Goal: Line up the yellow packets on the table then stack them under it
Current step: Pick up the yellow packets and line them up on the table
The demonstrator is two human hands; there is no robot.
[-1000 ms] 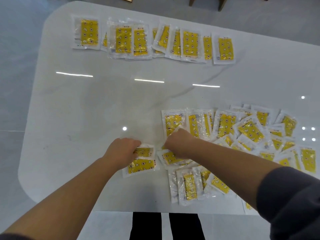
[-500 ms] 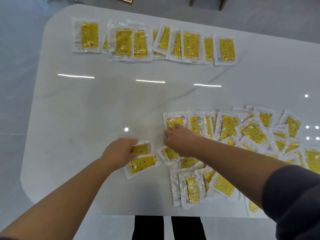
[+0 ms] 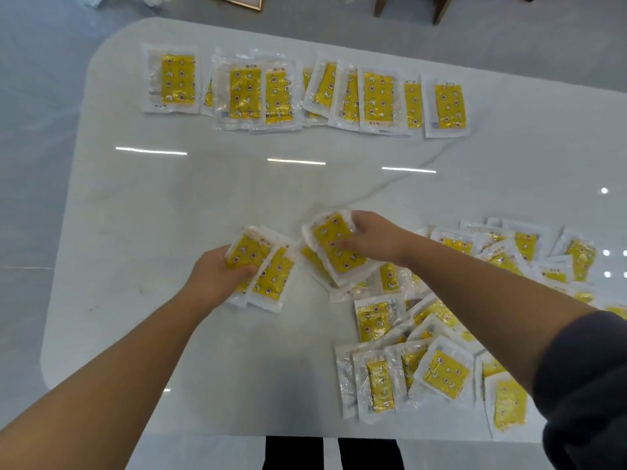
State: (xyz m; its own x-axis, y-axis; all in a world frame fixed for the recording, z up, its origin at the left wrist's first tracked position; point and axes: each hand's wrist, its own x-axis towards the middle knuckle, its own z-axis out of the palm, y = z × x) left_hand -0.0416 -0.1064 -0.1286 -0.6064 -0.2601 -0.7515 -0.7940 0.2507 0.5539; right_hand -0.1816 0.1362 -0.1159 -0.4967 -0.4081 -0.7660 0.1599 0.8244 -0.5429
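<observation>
**Head view: two handfuls lifted, row waiting beyond**

Nearest, a loose heap of yellow packets (image 3: 444,371) lay overlapping on the right side of the white table (image 3: 163,212). Just beyond it the hands were apart. The left hand (image 3: 217,276) had its fingers curled round the near end of a small bundle (image 3: 268,271). The right hand (image 3: 375,242) clutched a second bundle (image 3: 334,247) over the heap's far edge. Farthest, a partly overlapping row (image 3: 378,96) ran along the table's far side. The step looked like ferrying handfuls to that row. Doing it well probably meant squaring each bundle first, since the glossy film would slip. Packets could then be laid singly, yellow face up, continuing the row's line.
</observation>
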